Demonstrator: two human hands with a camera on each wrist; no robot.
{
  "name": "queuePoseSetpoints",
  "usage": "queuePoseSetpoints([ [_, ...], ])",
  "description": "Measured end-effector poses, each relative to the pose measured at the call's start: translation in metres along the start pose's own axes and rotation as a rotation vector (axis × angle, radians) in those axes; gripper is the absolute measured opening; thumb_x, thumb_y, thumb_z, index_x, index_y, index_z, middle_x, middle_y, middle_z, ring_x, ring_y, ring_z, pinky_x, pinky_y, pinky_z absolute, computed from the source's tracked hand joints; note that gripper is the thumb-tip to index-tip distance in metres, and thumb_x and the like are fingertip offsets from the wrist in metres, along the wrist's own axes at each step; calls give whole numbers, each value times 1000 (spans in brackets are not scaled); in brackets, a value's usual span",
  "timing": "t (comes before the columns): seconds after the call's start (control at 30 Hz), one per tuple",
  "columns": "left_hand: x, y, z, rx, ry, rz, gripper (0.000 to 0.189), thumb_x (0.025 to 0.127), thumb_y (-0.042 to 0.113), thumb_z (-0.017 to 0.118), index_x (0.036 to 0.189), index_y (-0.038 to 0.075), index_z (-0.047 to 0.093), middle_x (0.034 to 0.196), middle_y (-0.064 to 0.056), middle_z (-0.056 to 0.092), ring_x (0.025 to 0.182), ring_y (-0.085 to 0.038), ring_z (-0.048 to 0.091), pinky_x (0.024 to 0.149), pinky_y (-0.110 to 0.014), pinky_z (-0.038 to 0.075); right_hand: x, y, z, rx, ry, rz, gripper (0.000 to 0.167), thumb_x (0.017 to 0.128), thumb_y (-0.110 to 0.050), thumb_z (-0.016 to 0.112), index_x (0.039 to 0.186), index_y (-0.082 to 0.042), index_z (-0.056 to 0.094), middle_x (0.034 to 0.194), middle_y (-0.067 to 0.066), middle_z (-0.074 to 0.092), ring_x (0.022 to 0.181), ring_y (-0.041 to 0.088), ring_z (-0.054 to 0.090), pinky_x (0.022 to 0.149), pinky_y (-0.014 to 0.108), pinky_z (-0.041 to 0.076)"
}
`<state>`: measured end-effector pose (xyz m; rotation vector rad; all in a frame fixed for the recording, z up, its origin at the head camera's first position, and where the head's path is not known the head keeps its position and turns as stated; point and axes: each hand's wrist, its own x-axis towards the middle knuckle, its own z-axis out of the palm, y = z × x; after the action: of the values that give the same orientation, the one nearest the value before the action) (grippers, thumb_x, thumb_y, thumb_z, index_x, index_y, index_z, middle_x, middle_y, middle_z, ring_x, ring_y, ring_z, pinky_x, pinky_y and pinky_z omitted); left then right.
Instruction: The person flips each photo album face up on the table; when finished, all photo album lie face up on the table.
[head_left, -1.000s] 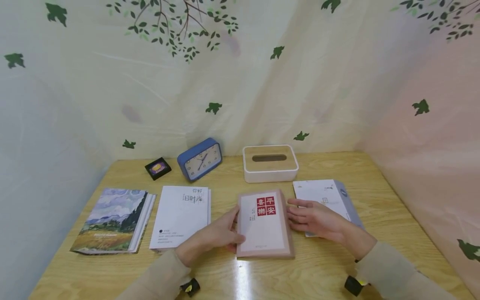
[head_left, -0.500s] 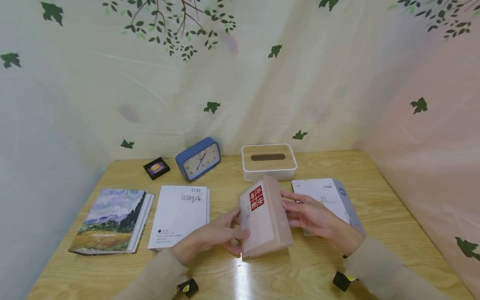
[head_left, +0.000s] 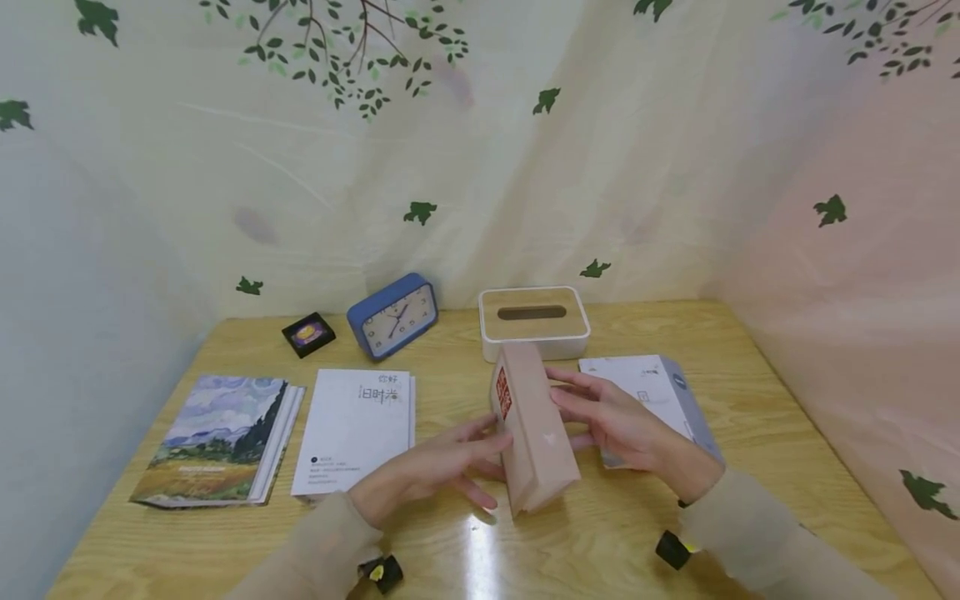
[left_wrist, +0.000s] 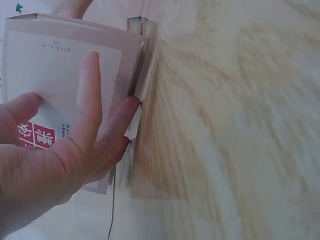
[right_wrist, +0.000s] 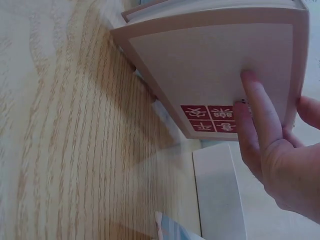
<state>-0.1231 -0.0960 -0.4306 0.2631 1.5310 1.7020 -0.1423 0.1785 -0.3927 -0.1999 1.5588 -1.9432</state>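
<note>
A pale pink book (head_left: 542,433) with a red character block on its cover stands on edge, spine up and leaning, between my hands. My left hand (head_left: 442,458) is at its left cover with fingers spread and mostly straight; in the left wrist view, the thumb touches the cover (left_wrist: 65,75) and lower fingertips reach the book's edge. From the right, my right hand (head_left: 622,421) holds the book near its spine. The right wrist view has that hand's fingers (right_wrist: 262,110) on the other cover (right_wrist: 210,65), with the thumb by the spine edge.
On the wooden table (head_left: 450,550), a landscape-painting book (head_left: 213,442) and a white book (head_left: 356,429) lie left. Another white-and-blue book (head_left: 637,392) lies partly behind my right hand. Behind stand a black-framed item (head_left: 308,334), a blue clock (head_left: 393,317) and a tissue box (head_left: 534,323).
The pink book has turned from lying flat with its front cover up to standing on edge, spine up. My right hand has moved left onto it, and my left fingers have spread.
</note>
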Motion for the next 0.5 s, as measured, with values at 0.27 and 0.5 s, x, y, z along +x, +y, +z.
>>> queuePoseSetpoints([
  [0.27, 4, 4, 2, -33, -2, 11, 77, 105, 50, 50, 161, 5, 21, 153, -21, 41, 122, -39, 59, 80, -52, 60, 2, 0, 1, -55, -22, -21, 61, 107, -24, 54, 161, -12, 28, 149, 17, 48, 125, 31, 58, 92, 57, 54],
  [0.5, 3, 0, 0, -81, -30, 42, 79, 106, 44, 51, 161, 1, 15, 156, -23, 37, 126, -41, 57, 82, -51, 60, 4, 3, -2, -172, -65, -29, 55, 109, -25, 51, 161, -21, 32, 156, 14, 40, 133, 32, 50, 94, 55, 54],
])
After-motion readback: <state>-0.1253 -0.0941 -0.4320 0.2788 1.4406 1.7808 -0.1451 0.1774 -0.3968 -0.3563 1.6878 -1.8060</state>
